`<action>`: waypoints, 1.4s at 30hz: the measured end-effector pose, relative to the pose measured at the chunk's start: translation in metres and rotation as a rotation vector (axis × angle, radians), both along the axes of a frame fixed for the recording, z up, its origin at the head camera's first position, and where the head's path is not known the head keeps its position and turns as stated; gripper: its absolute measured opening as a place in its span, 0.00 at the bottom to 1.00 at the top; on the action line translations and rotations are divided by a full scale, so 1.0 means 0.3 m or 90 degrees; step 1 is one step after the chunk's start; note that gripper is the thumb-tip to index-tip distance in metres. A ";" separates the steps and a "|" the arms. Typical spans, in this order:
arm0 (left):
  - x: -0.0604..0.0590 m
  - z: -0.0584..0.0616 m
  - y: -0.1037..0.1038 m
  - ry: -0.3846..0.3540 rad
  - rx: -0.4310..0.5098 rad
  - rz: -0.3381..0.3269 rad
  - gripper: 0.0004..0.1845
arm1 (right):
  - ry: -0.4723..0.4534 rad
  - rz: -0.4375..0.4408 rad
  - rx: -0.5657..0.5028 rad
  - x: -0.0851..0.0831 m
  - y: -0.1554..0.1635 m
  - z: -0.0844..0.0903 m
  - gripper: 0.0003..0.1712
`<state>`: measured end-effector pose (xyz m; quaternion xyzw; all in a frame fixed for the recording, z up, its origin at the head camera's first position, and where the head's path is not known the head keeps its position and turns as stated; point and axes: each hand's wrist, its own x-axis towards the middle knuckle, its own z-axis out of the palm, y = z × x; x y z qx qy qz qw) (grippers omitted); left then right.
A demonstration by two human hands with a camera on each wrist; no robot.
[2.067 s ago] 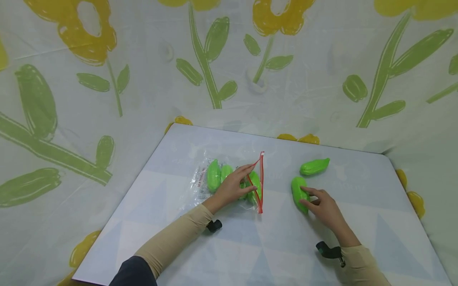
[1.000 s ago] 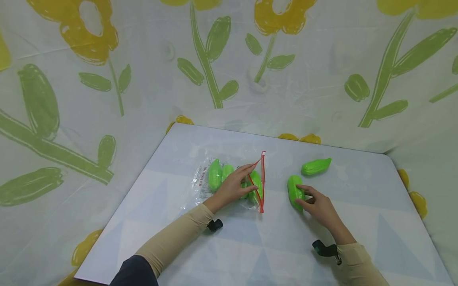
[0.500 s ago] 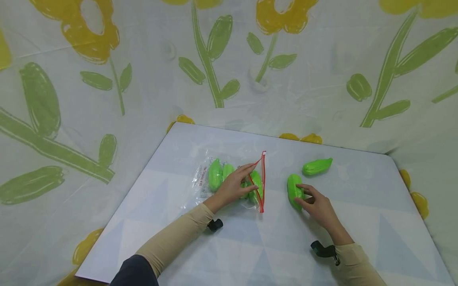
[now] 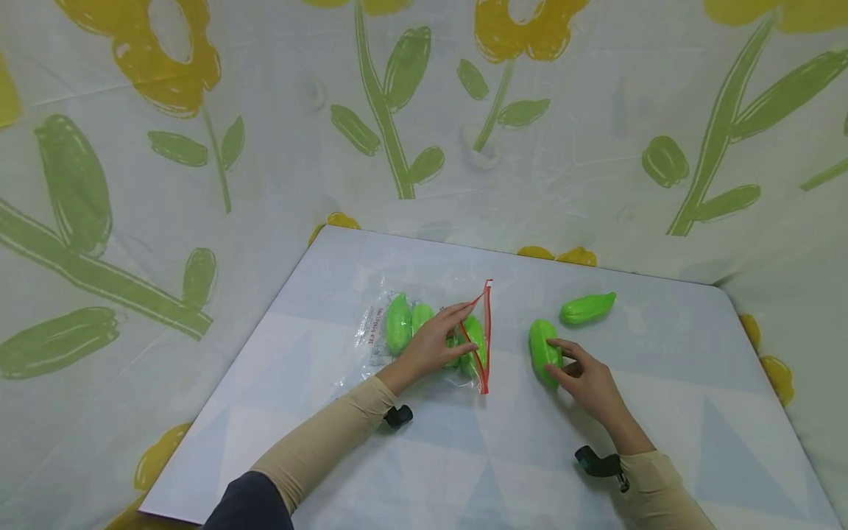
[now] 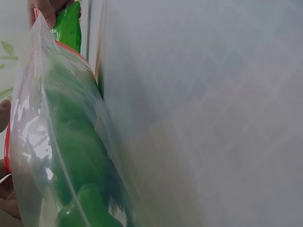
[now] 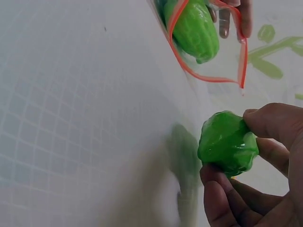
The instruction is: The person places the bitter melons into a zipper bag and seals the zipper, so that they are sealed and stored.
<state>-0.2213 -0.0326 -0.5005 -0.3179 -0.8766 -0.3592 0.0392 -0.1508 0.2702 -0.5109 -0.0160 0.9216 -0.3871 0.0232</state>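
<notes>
Left hand pinching bag mouth open, mid-table; right hand grasping green vegetable just right of it; risk: lip sagging shut, vegetable catching on red seal.

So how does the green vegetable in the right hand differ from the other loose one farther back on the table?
The near vegetable is pinched by the right hand and lies lengthwise, toward and away from the person; the far vegetable is untouched and lies crosswise with its tip angled up to the right. The near one sits close to the open bag that the left hand holds; the far one lies farther right. Both are glossy bright green and rest on the table.
</notes>
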 end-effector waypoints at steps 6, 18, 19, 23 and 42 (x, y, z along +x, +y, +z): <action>-0.002 0.000 0.000 0.018 0.000 -0.001 0.41 | -0.007 0.004 -0.008 -0.002 -0.008 -0.001 0.33; 0.000 0.000 -0.001 0.027 0.001 0.003 0.40 | -0.009 0.034 -0.035 -0.010 -0.051 0.000 0.31; 0.001 0.000 -0.002 0.027 0.004 0.003 0.40 | -0.013 0.035 -0.033 -0.011 -0.056 0.000 0.32; 0.000 0.000 -0.001 0.023 0.018 -0.001 0.40 | -0.020 0.037 -0.032 -0.015 -0.073 -0.002 0.32; -0.003 -0.006 -0.002 0.027 0.015 0.000 0.40 | 0.021 0.089 -0.048 -0.042 -0.142 0.006 0.31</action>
